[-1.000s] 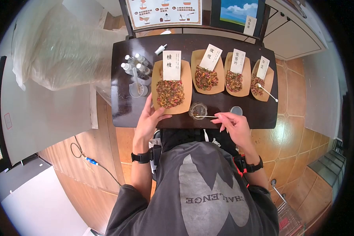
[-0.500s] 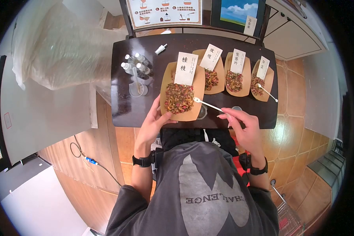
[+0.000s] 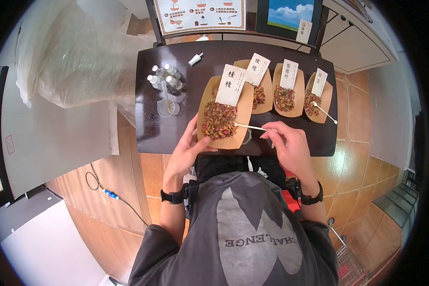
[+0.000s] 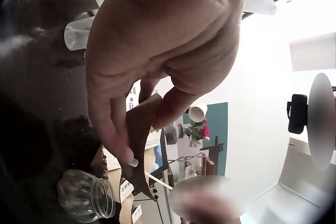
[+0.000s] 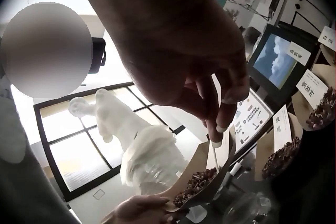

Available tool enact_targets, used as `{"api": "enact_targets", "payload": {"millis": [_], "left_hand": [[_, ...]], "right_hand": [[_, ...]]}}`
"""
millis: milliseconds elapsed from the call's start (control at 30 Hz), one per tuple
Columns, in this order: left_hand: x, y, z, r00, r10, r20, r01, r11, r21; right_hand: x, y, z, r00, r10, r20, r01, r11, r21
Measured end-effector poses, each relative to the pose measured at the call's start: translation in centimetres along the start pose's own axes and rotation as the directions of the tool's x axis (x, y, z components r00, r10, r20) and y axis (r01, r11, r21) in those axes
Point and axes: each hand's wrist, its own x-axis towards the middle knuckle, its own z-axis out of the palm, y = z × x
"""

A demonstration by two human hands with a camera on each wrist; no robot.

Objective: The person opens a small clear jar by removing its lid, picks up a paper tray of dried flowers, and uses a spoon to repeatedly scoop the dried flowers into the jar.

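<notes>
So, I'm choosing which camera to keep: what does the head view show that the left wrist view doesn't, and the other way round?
Only the head view: the dried petals in the held tray, and the blue plug.
Only the left wrist view: red flowers in the background.
Both: the left hand, the held tray, the spoon and the glass jar, mostly hidden in the head view.

gap right of bottles [image 3: 176, 84], trays [image 3: 289, 114] beyond
</notes>
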Motion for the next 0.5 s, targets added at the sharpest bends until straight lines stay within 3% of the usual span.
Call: {"api": "enact_targets", "payload": {"millis": [300,500], "left_hand": [[0.1,-0.2,0.0,1.0,-0.018,-0.009,0.018,1.0,-0.02],[0.1,-0.2,0.1,1.0,-0.007,-0.008,0.006,1.0,-0.026]], "right_hand": [[0.8,2.2,1.0,0.961,0.205,0.187,-0.26,0.902,0.345],[0.9,3.2,1.7,0.938,0.215,0.27,-0.326,0.809,0.488]]}}
